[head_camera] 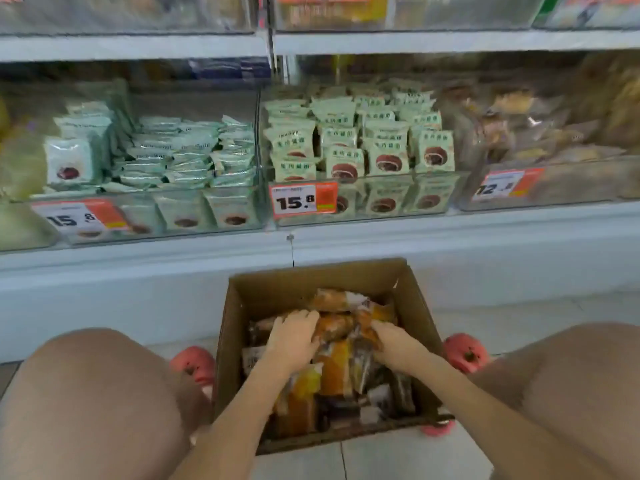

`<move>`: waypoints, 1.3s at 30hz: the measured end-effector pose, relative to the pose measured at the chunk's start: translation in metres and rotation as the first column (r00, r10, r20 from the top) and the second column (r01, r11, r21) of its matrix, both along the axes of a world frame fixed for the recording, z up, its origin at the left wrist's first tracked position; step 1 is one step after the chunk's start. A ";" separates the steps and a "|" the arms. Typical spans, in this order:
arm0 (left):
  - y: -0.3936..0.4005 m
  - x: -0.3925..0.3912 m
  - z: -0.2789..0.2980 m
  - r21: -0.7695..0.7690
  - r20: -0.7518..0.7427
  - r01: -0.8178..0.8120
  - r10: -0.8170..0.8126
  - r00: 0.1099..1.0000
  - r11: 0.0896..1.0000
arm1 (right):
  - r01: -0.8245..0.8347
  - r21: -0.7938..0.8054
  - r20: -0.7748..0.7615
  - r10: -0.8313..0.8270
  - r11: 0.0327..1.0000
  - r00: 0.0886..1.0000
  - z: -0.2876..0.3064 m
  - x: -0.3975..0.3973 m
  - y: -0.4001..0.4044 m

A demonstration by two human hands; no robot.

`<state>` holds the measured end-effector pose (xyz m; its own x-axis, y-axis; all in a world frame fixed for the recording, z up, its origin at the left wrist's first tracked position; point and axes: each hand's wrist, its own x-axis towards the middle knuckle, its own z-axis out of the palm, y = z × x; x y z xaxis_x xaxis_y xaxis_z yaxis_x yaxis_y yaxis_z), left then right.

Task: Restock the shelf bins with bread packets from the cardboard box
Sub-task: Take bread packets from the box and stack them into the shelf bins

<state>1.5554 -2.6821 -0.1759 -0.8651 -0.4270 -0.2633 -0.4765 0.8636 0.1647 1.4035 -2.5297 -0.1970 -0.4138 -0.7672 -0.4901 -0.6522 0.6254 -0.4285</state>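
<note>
- Head view: a person crouches on a tiled floor (398, 459) in front of a shelf unit, with an open cardboard box (311, 277) standing on the floor between the knees.
- Cardboard box: it holds a loose pile of bread packets (334, 368) in orange, yellow and dark wrappers, filling it from the near wall to the middle.
- Left hand (294, 336): down inside the box, fingers curled over a packet toward the far left of the pile.
- Right hand (393, 342): also inside the box, fingers curled round packets at the right side of the pile. Both hands lie near each other but apart.
- Shelf bins: three clear bins sit side by side on the shelf above the box. The left bin (145, 216) holds pale green packets, mostly stacked flat. The middle bin (363, 199) holds cream packets standing upright. The right bin (554, 185) holds blurred brown goods.
- Price tags: an orange tag (303, 199) reading 15.8 is fixed to the front of the middle bin.
- Pink shoes (465, 353) show at either side of the box.
</note>
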 end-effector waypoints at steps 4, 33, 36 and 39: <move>0.010 0.030 -0.040 0.056 0.107 -0.128 0.121 0.987 0.990 | 0.013 0.037 0.114 -0.017 0.999 0.993 -0.013 0.029 -0.008; -0.022 0.045 0.046 0.602 -0.347 -0.056 0.324 0.880 0.797 | -0.028 -0.298 0.475 0.173 0.954 0.863 0.028 0.069 -0.039; -0.027 0.043 0.050 0.623 -0.432 -0.169 0.515 0.741 0.764 | 0.163 -0.322 0.603 0.069 0.933 0.795 0.038 0.061 -0.036; -0.031 0.044 0.059 0.821 -0.252 -0.223 0.684 0.684 0.526 | 0.556 -0.243 0.857 -0.092 0.794 0.507 0.038 0.057 -0.032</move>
